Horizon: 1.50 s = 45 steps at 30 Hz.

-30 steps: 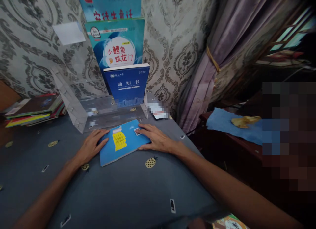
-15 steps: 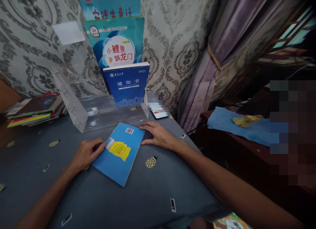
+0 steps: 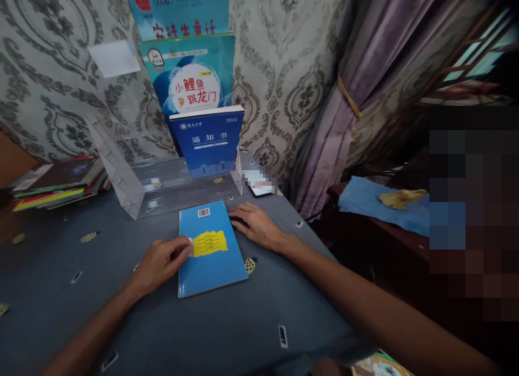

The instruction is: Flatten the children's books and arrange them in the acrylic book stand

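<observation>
A blue book with a yellow patch of text and a barcode at its far end lies on the grey tablecloth, back cover up. My left hand is closed at its left edge, with the thumb over the cover; the undersides of the fingers are hidden. Beside the far right edge, my right hand rests with thumb and fingers apart, fingertips at or very near the book. Behind it stands a clear acrylic rack, holding a dark blue book marked 2022 and two teal books above it.
A phone with a blurred screen lies right of the rack. Stacked books sit at the left. A purple curtain hangs at the right, near a dark red table carrying a blue cloth.
The blue book has turned on the table, its near end swinging right, so it now lies nearly straight. My left hand moved right with it; my right hand stayed almost in place.
</observation>
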Motion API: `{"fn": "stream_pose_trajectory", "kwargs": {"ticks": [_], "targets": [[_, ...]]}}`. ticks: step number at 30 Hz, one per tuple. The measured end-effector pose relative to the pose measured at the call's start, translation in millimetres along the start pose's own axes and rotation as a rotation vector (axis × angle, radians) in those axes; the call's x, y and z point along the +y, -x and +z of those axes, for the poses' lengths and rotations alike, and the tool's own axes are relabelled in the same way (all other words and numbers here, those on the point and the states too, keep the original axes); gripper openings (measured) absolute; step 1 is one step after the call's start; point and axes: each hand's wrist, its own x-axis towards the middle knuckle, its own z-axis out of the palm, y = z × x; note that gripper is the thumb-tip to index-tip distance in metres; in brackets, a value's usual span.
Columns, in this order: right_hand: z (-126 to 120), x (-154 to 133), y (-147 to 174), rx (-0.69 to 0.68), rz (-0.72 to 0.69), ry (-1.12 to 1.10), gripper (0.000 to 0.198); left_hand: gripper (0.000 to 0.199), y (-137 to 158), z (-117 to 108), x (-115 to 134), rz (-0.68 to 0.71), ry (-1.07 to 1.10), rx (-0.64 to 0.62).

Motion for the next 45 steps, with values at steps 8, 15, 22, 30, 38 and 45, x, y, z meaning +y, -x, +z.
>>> {"fn": "stream_pose_trajectory", "kwargs": {"ticks": [8, 15, 22, 30, 38, 45], "targets": [[-1.0, -4.9, 1.4, 0.026, 0.024, 0.004, 0.033, 0.039, -36.1, 10.7, -28.7, -0.017, -0.204, 0.260], [-2.9, -6.7, 1.4, -0.019, 0.009, 0.006, 0.036, 0.041, -66.1, 17.9, -32.8, 0.017, -0.248, 0.191], [-1.9, -7.3, 0.7, -0.032, 0.011, 0.018, 0.038, 0.036, -89.2, 36.3, -7.5, 0.106, -0.353, 0.169], [-7.6, -11.0, 10.2, -0.148, 0.051, -0.037, 0.080, 0.038, -93.0, 41.5, -3.3, 0.088, -0.326, 0.130], [-3.4, -16.7, 40.5, -0.229, 0.011, -0.076, 0.105, 0.039, -92.3, 40.6, -2.8, 0.081, -0.304, 0.127], [-3.8, -12.8, 40.2, -0.267, -0.020, -0.096, 0.117, 0.039, -92.3, 41.3, -5.9, 0.095, -0.277, 0.139]]}}
